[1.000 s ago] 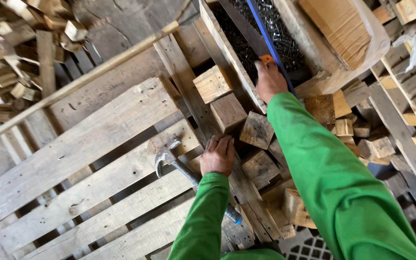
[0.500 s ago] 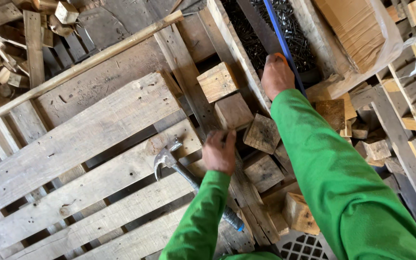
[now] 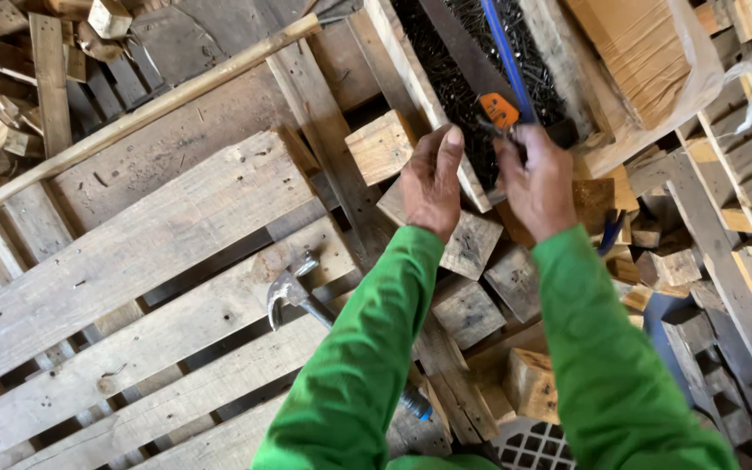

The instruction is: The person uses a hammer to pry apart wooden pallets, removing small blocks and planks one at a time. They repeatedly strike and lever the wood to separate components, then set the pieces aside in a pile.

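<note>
The left hand (image 3: 433,178) has let go of the hammer (image 3: 293,292), now lying on the pallet (image 3: 132,252), and joined the right hand (image 3: 537,183); both hands' fingers pinch nails (image 3: 491,129) over the nail box (image 3: 463,78)

Wood blocks (image 3: 472,287) crowd under my hands (image 3: 489,178) — little room there; the left pallet boards (image 3: 124,252) lie open, only the hammer (image 3: 293,296) blocks.

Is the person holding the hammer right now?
No, the hammer lies on the wooden pallet by itself, while the left hand and right hand are both raised near the box of nails.
</note>
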Available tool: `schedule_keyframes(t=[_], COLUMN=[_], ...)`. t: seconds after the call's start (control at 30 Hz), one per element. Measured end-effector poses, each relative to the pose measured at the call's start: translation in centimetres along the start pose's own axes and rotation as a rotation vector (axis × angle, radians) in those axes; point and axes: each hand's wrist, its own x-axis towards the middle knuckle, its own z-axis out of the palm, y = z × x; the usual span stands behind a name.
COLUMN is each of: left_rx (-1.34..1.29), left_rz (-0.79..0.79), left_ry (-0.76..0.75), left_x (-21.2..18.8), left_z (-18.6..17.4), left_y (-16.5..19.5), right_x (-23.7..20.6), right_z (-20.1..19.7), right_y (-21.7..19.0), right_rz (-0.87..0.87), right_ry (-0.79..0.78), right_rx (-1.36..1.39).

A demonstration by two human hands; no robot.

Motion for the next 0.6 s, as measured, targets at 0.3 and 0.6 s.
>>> schedule_keyframes(t=[0.3, 0.6], left_rx=[-1.021, -1.31], left_rz=[-0.642, -0.654], left_ry=[-0.038, -0.173], left_x=[4.1, -0.4], left_z=[4.2, 1.9], left_y=[-3.8, -2.2], right_x=[-5.6, -11.2], right_z=[0.9, -0.9], right_y=[-2.1, -2.3], right_rz=[-0.153, 0.267], right_ry=[0.05, 0.056], right_rx=[0.293, 0.483])
